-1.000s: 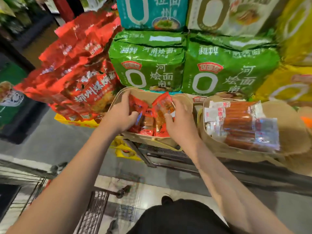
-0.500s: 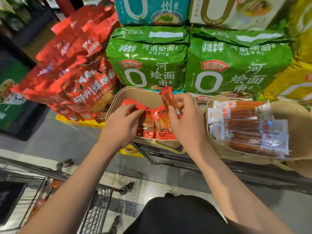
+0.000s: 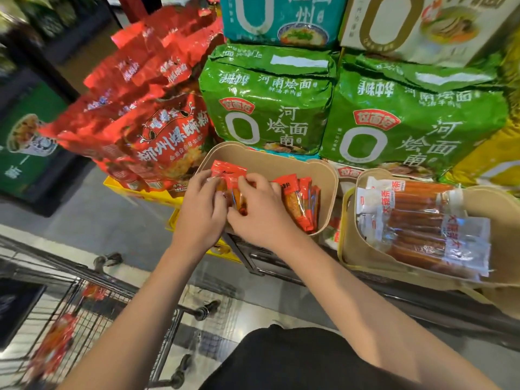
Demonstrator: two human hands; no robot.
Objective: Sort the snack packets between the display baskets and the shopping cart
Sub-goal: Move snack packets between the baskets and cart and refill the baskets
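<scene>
Head view, looking down over both forearms: the left hand (image 3: 201,212) and right hand (image 3: 260,213) meet over the near-left corner of the tan display basket (image 3: 327,175). Both are curled around a small cluster of red snack packets (image 3: 228,178), fingers (image 3: 251,180) pinching the crinkly film from either side, thumbs tucked underneath. It looks like a 2-handed gather, squaring several thin packets into 1 bundle so they lift together rather than slipping apart.

Deeper in that basket, a row of orange-red packets (image 3: 299,204) stands on edge against the right wall, packed upright so each front shows and more fit in.

To the right, a second basket (image 3: 349,243) holds clear-wrapped sausage packs (image 3: 422,223) lying flat, stacked lengthwise, touching its far wall.

Down at lower left sits the wire shopping cart (image 3: 84,308), with at least 2 red packets (image 3: 60,333) already inside, blurred. That fits a sort in progress, some stock moved across, more to go.

Behind the baskets, big green noodle bags (image 3: 267,108) and a slumped heap of red bags (image 3: 146,114) form the backdrop, not part of the job.

Likely next: lift the bundle clear of the rim and swing left toward the cart. The risk is a slick packet sliding out of the pinch.
</scene>
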